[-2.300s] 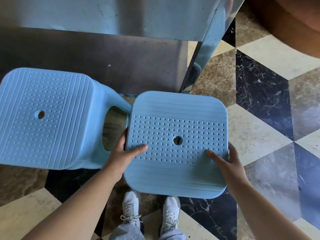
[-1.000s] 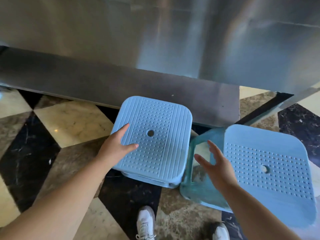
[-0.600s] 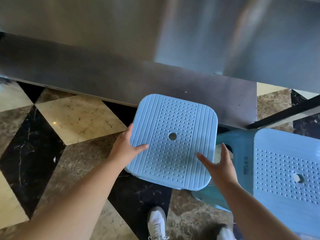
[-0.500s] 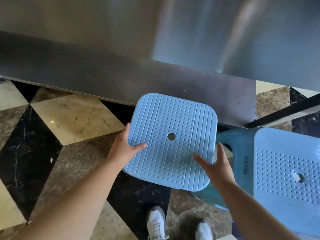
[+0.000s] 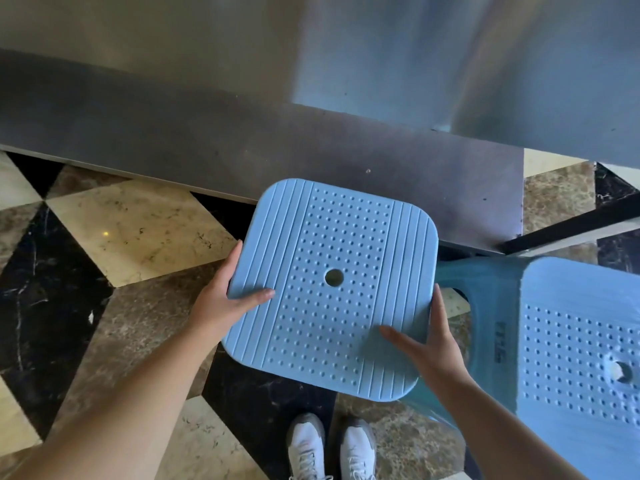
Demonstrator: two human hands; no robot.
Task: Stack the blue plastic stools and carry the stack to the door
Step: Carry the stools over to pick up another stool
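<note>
A light blue plastic stool [image 5: 332, 282] with a dotted seat and a round centre hole is in the middle, seen from above. My left hand [image 5: 225, 299] grips its left seat edge, thumb on top and fingers under the rim. My right hand [image 5: 429, 344] grips the right front edge the same way. A second blue stool [image 5: 571, 344] stands at the right, its leg and side opening just behind the first stool. The first stool's legs are hidden under its seat.
A brushed metal wall with a dark metal base strip [image 5: 242, 147] runs across just beyond the stools. The floor [image 5: 138, 230] is polished marble in black, brown and cream diamonds. My white shoes [image 5: 332, 448] are at the bottom edge.
My right hand came off the right-hand stool and took hold of the middle stool's right edge. The middle stool now looks larger and nearer, and the view shifted slightly.
</note>
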